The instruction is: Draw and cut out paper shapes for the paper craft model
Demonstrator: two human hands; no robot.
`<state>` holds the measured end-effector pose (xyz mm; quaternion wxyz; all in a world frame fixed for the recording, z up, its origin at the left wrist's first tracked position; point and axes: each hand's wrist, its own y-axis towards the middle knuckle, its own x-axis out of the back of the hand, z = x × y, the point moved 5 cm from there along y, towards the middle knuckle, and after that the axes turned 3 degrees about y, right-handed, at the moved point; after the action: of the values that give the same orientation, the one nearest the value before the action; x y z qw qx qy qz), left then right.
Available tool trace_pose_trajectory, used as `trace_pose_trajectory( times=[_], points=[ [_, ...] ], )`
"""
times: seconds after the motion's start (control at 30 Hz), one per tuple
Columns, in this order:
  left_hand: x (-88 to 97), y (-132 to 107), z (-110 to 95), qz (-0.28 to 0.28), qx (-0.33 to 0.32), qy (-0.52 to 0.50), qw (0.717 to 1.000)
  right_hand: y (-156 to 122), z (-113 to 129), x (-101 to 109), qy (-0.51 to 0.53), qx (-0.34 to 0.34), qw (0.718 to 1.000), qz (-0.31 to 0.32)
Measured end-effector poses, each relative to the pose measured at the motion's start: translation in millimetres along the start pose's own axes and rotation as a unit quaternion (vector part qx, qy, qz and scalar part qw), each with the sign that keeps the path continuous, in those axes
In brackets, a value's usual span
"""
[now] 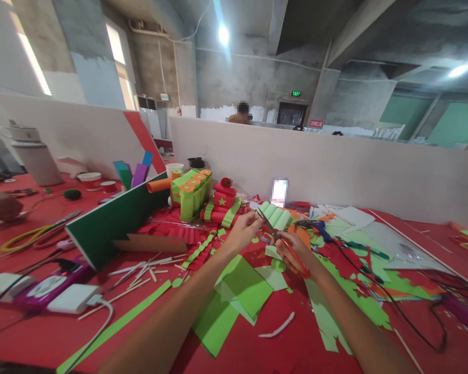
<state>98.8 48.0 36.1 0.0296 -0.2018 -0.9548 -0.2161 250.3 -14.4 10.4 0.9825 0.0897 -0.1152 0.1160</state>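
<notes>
My right hand (290,250) is closed round a pair of scissors (294,255) with red-orange handles, the blades pointing up and away to the left. Close to the blade tips, the fingers of my left hand (242,232) are pinched together; what they hold is too small to make out. Just beyond the scissors lie several pale green paper rolls (276,215). Bright green sheets (249,284) are spread on the table below my wrists. Left of my left hand stand red rolls with green bands (220,213) and a green model with orange star-marked tops (191,195).
A dark green board (117,221) stands at the left, near a purple power strip (52,285) and loose sticks (152,267). To the right are a blue glue gun (322,228) with a trailing cable and green scraps (354,291). Another person's hand (2,206) is at far left.
</notes>
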Motion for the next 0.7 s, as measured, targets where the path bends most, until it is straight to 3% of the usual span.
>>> trace_pose_trajectory(
  times=[0.7],
  points=[
    [-0.1,-0.9,-1.4,0.0,-0.002,-0.002,1.0,0.0,-3.7,-7.5,0.042,-0.005,0.999,-0.027]
  ],
)
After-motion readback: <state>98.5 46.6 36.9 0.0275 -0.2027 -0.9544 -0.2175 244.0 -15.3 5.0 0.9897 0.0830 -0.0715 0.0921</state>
